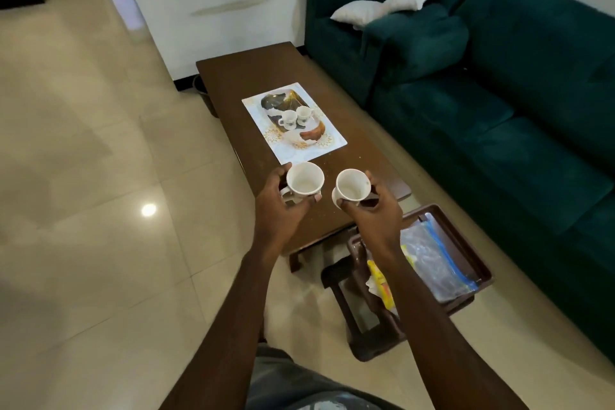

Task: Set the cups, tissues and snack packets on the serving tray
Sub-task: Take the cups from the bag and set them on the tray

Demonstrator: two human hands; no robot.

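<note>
The left hand (279,200) holds a plain white ceramic cup (304,181) with its grip curled round the cup's wall, the thumb on the near side and the fingers on the far left side; the cup's handle shows beside the palm; the right hand (372,210) holds a second white ceramic cup (352,186) the same way, its grip closed round the cup's wall; both cups tilt their open mouths toward the camera and sit side by side, apart, over the near end of the long dark brown wooden worktop (359,130).

Just beyond the cups lies a pale rectangular placemat (316,151); on it rests an oval serving tray with a brown, gold and white pattern (311,136); two small white cups (288,119) stand close together on that tray.

To the right, below the worktop's near end, a brown rectangular plastic tray (479,263) sits on a low dark stand; it holds a clear zip bag with a blue seal (432,260) and a yellow snack packet (382,283).

A dark green velvet sofa (499,110) runs along the worktop's right side; a white cushion (386,7) lies on its far seat.
</note>
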